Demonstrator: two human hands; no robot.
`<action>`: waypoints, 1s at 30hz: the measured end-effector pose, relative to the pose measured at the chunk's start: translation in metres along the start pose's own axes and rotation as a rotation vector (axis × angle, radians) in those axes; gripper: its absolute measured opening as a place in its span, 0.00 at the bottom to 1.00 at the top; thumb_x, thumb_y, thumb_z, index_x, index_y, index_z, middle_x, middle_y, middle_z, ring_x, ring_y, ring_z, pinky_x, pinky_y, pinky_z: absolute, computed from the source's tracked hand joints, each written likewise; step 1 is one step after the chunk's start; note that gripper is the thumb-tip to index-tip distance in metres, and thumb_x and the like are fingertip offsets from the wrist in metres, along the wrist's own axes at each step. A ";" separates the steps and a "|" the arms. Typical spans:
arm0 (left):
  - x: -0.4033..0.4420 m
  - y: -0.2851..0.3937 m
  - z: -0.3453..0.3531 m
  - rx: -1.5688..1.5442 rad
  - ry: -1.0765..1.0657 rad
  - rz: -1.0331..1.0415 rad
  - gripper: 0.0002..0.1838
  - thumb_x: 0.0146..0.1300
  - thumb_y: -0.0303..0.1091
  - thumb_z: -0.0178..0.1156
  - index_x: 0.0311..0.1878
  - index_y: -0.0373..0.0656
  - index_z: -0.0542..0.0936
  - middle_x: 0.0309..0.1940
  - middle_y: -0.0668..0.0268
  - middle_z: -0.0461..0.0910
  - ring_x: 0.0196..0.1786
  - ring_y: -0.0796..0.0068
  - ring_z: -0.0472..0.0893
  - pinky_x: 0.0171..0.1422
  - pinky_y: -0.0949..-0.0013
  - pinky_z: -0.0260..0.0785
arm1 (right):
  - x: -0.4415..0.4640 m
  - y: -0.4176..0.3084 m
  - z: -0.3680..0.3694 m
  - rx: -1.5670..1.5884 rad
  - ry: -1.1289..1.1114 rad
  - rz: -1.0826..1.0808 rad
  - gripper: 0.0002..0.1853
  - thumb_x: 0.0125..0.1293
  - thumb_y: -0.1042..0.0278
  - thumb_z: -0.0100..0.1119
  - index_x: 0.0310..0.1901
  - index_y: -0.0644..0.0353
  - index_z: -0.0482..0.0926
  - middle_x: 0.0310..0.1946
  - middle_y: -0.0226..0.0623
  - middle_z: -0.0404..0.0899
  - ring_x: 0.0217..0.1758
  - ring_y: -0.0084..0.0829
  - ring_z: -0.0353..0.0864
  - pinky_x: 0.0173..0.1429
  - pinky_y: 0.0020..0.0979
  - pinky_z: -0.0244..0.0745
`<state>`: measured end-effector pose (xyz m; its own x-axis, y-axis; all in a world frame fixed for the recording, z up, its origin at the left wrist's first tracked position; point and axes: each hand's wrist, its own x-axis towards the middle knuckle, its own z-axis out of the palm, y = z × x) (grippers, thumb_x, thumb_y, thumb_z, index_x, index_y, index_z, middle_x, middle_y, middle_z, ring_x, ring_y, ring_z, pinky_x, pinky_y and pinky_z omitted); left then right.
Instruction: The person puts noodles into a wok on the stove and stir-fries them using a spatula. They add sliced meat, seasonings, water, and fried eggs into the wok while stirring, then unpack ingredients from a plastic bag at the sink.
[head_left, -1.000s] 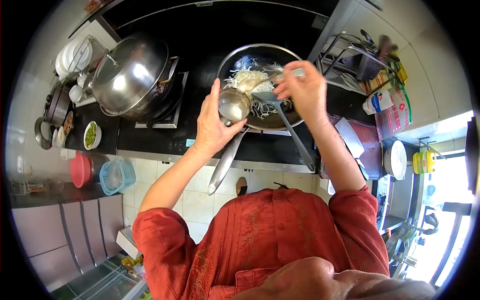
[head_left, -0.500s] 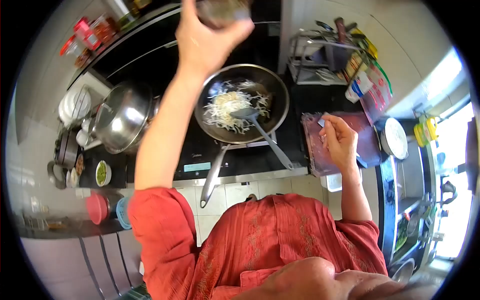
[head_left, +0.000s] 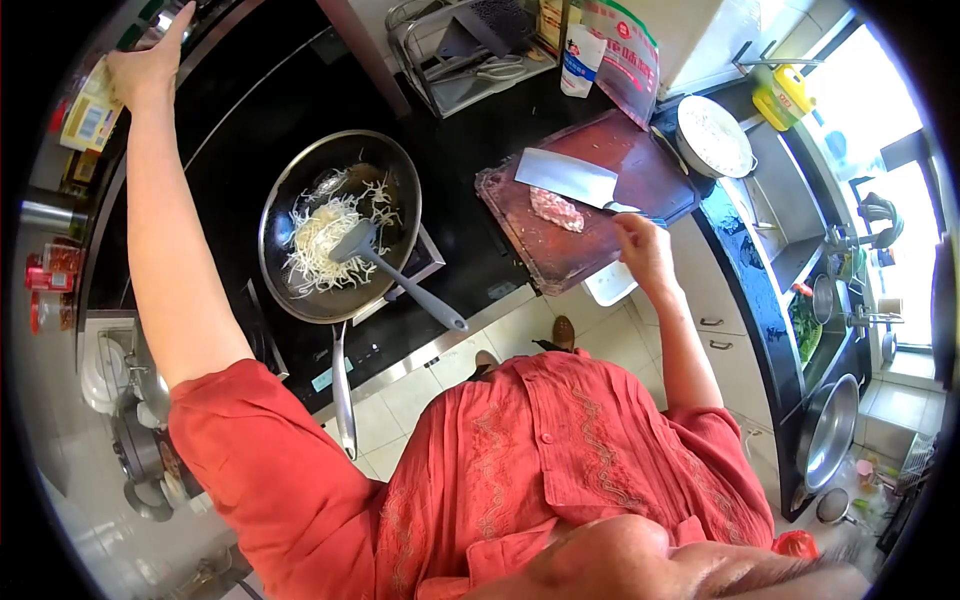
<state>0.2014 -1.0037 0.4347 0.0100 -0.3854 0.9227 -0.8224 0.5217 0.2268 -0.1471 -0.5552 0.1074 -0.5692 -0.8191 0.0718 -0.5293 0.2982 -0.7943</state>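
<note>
My left hand (head_left: 150, 72) reaches up to the shelf at the upper left, its thumb and fingers around a glass jar (head_left: 148, 30) that is partly hidden and cut off by the frame edge. Beside the fingers stands a yellow-labelled container (head_left: 92, 112). My right hand (head_left: 646, 255) hovers by the handle of a cleaver (head_left: 568, 176), fingers curled; whether anything is in them is hidden. The cleaver lies flat on a reddish cutting board (head_left: 545, 250), touching a piece of raw meat (head_left: 557, 209). A wok (head_left: 385, 165) holds pale shreds (head_left: 325, 240) and a grey spatula (head_left: 420, 302).
A knife rack (head_left: 440, 95) and food bags (head_left: 625, 50) stand behind the board. To its right is a white bowl (head_left: 715, 135), with the sink (head_left: 785, 200) beyond. The wok's metal handle (head_left: 345, 400) juts over the counter edge. Red-lidded jars (head_left: 50, 280) line the shelf.
My left hand has carried the glass jar from above the wok to the shelf on the left. The view has turned, bringing the cleaver and meat into sight. My right hand stays near the board.
</note>
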 end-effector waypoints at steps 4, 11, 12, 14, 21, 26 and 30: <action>-0.004 0.007 -0.002 0.297 -0.181 -0.133 0.58 0.34 0.69 0.73 0.58 0.27 0.70 0.58 0.48 0.75 0.61 0.59 0.75 0.66 0.60 0.64 | 0.011 0.014 0.028 -0.220 -0.127 -0.182 0.13 0.58 0.66 0.60 0.44 0.61 0.80 0.37 0.48 0.79 0.41 0.47 0.81 0.45 0.43 0.75; -0.100 0.084 -0.063 -0.073 0.033 0.283 0.34 0.51 0.43 0.73 0.58 0.38 0.73 0.46 0.55 0.81 0.47 0.64 0.82 0.50 0.63 0.75 | 0.021 0.007 0.064 -0.449 0.022 -0.181 0.18 0.58 0.59 0.63 0.47 0.59 0.78 0.38 0.44 0.78 0.44 0.45 0.80 0.46 0.40 0.75; -0.122 0.095 -0.070 -0.355 -0.041 0.238 0.26 0.55 0.42 0.71 0.54 0.39 0.77 0.45 0.58 0.82 0.45 0.67 0.82 0.48 0.66 0.75 | 0.020 0.006 0.061 -0.445 0.020 -0.179 0.18 0.58 0.59 0.63 0.47 0.59 0.78 0.38 0.44 0.78 0.44 0.45 0.80 0.46 0.40 0.75; -0.170 0.119 -0.082 -0.609 -0.444 0.018 0.16 0.58 0.36 0.68 0.48 0.41 0.81 0.44 0.64 0.82 0.41 0.72 0.82 0.46 0.71 0.75 | 0.018 0.008 0.051 -0.402 0.056 -0.163 0.16 0.59 0.60 0.63 0.46 0.59 0.79 0.38 0.43 0.78 0.44 0.44 0.80 0.46 0.40 0.75; -0.318 0.215 -0.020 -0.500 -1.594 0.541 0.16 0.54 0.33 0.66 0.45 0.38 0.81 0.44 0.55 0.81 0.50 0.53 0.79 0.54 0.60 0.72 | 0.046 0.066 0.005 -0.718 -0.045 -0.079 0.13 0.56 0.70 0.58 0.44 0.56 0.80 0.43 0.38 0.76 0.52 0.41 0.75 0.53 0.46 0.69; -0.408 0.242 0.039 -0.218 -1.739 0.720 0.24 0.51 0.31 0.68 0.54 0.40 0.77 0.52 0.54 0.76 0.56 0.53 0.76 0.60 0.58 0.70 | 0.045 0.080 -0.005 -0.740 -0.064 -0.206 0.09 0.55 0.70 0.60 0.39 0.58 0.79 0.41 0.39 0.75 0.51 0.41 0.75 0.53 0.44 0.69; -0.435 0.242 0.049 -0.233 -1.658 0.634 0.32 0.51 0.31 0.69 0.61 0.44 0.70 0.59 0.54 0.67 0.58 0.53 0.75 0.61 0.58 0.70 | 0.029 0.082 -0.024 -0.649 -0.123 -0.180 0.11 0.55 0.67 0.63 0.40 0.59 0.78 0.41 0.41 0.74 0.51 0.41 0.75 0.53 0.44 0.70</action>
<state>-0.0297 -0.7473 0.0725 -0.8893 -0.3122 -0.3341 -0.3821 0.9087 0.1679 -0.2216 -0.5428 0.0588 -0.3818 -0.9216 0.0697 -0.9009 0.3542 -0.2510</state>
